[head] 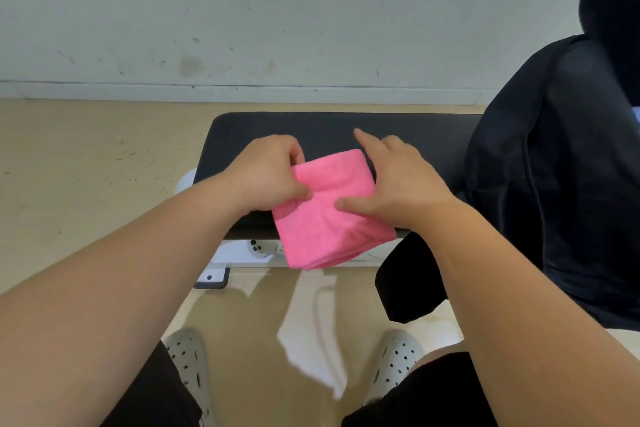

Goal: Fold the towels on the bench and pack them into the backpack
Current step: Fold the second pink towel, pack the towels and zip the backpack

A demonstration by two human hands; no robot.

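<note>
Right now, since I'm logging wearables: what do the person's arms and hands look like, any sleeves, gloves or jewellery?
Left hand and right hand are bare: no gloves, rings or watch. Both forearms are uncovered, no sleeves in view.

A scuffed pale wall [277, 10] meets a scratched tan floor [86, 156] along a light skirting board [242, 94], and nearer me a white holed clog [187, 360] and its twin [394, 360] stand either side of bright sunlight patches [311, 333], below black shorts [152, 399].
</note>
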